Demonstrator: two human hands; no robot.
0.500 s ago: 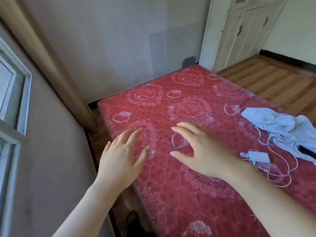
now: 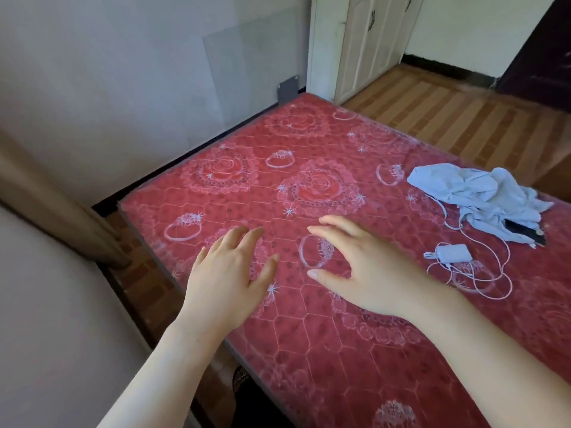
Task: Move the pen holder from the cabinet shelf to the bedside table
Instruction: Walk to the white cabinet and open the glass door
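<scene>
Grip empty on both sides: left hand point(image 2: 227, 273) and right hand point(image 2: 364, 267) hovered, fingers loosely spread, over the red mattress point(image 2: 309, 350). No pen holder was in view. The cabinet point(image 2: 364, 41) stood closed beyond, so the move seemed unstarted.

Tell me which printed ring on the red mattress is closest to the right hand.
The ring print framed between the right hand's thumb and fingers; every other ring lies well clear of that hand.
</scene>
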